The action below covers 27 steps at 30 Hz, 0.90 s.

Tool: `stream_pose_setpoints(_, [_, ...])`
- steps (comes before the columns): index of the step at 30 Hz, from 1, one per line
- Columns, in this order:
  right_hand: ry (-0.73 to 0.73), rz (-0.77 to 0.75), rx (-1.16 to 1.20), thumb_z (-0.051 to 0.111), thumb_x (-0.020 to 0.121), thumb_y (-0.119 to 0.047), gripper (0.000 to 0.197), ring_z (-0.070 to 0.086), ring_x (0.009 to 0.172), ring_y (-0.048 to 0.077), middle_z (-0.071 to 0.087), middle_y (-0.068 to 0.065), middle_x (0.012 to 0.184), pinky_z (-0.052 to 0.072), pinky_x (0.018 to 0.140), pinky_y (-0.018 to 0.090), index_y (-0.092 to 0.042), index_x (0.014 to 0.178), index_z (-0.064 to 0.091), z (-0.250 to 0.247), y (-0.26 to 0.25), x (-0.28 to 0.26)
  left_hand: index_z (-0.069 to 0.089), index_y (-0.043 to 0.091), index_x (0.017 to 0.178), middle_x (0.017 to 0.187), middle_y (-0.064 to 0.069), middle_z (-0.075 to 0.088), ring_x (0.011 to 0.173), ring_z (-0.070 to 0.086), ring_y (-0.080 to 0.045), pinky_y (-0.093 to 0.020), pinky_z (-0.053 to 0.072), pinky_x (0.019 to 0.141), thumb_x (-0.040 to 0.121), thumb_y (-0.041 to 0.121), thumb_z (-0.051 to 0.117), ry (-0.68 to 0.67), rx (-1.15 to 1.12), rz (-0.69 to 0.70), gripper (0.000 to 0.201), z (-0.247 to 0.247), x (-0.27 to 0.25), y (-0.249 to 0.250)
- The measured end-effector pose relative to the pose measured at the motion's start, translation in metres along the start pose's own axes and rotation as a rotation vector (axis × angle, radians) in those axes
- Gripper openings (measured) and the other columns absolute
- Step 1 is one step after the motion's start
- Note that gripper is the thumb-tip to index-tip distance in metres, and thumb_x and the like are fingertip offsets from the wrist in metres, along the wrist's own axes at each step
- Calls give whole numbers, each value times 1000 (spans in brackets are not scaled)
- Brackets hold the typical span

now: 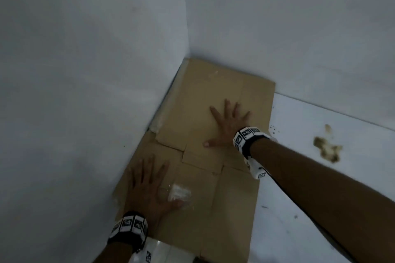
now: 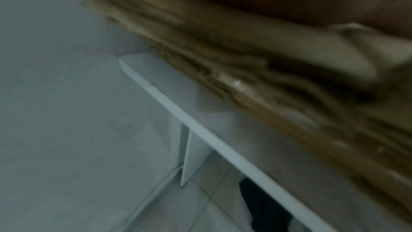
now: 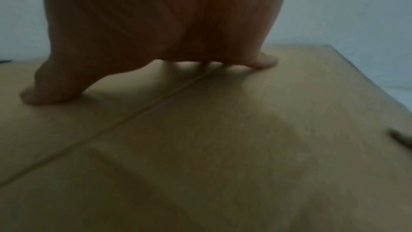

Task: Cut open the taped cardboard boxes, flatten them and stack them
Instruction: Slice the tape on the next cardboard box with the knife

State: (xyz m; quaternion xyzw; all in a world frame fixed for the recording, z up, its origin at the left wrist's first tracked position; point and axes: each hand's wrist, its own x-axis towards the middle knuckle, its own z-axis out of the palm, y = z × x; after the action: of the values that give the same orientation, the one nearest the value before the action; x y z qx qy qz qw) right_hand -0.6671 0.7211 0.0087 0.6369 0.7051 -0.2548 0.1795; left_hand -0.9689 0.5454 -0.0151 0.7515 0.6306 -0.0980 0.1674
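Note:
A flattened brown cardboard box [image 1: 215, 89] lies on top of a stack of flattened boxes in the corner of a white table. My right hand [image 1: 227, 125] presses flat on the far sheet, fingers spread. My left hand [image 1: 149, 190] presses flat on the near sheet, beside a patch of clear tape [image 1: 180, 193]. In the left wrist view the layered edges of the stack [image 2: 245, 80] show, blurred, overhanging the table edge [image 2: 200, 126]. In the right wrist view my right hand [image 3: 156, 24] rests with fingertips [image 3: 40, 94] on the cardboard [image 3: 223, 147], next to a crease.
White walls [image 1: 85, 70] meet in a corner right behind the stack. The white table [image 1: 320, 177] runs to the right, with a brown stain [image 1: 327, 148] on it. Under the table, a tiled floor [image 2: 189, 209] with a dark object [image 2: 263, 207].

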Motion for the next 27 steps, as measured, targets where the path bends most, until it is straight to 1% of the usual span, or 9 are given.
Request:
stream_pose_setpoints(4, [11,31,-15,47,43,-104,140,-37,141,46,-46,8,154,-11,105,80,-50,146,-30,15,-3,14,37,25,156,166,-20,18,150,16,-47,-61,8,119,63,104,33,-40,-44,70,122,12,14,-11])
stream_pose_setpoints(9, [13,34,-20,47,42,-104,139,-40,140,44,-47,7,153,-13,104,80,-53,143,-33,18,-3,17,30,28,158,168,-16,13,152,14,-45,-65,15,117,61,104,37,-56,-77,70,124,20,14,-17])
stream_pose_setpoints(13, [36,55,-24,51,41,-103,141,-30,145,46,-40,6,158,-8,106,80,-51,148,-26,10,-6,7,15,33,161,170,-10,-5,155,-1,-38,-59,4,123,56,107,37,-25,-68,12,130,9,6,-8])
stream_pose_setpoints(16, [73,117,21,64,58,-88,127,-5,150,48,-15,11,166,7,111,75,-38,157,1,1,-21,-16,-2,40,159,167,-4,-22,154,-18,-30,-52,-11,124,59,107,34,19,-47,1,125,-2,2,-4])
stream_pose_setpoints(19, [204,110,124,63,85,-60,78,34,135,40,25,13,156,36,107,57,-22,146,36,15,-30,-75,-8,40,157,167,-5,-22,155,-16,-28,-50,-12,123,68,98,33,5,-30,-17,114,-12,-7,8])
stream_pose_setpoints(21, [238,58,204,56,90,-55,65,41,129,36,34,10,150,39,104,51,-20,142,42,39,-12,-130,2,36,161,169,-7,-11,156,-5,-30,-51,-3,124,77,79,40,-6,-50,-9,101,-16,-16,31])
stream_pose_setpoints(23, [251,44,275,53,93,-54,58,44,125,34,42,10,142,40,102,48,-17,137,48,71,23,-189,28,20,160,168,-14,16,151,21,-37,-56,17,121,80,50,48,37,-85,57,88,-17,-27,73])
stream_pose_setpoints(25, [262,102,340,51,95,-52,48,47,121,32,50,8,132,41,99,44,-18,129,54,113,70,-249,55,9,139,145,-18,49,128,48,-42,-57,41,104,78,35,45,95,-124,189,67,-10,-41,137])
stream_pose_setpoints(27, [250,204,420,49,98,-51,39,51,117,28,55,4,124,40,96,38,-20,121,57,162,124,-310,65,14,112,113,-10,63,101,60,-36,-50,52,86,77,32,43,112,-194,340,45,8,-59,217])
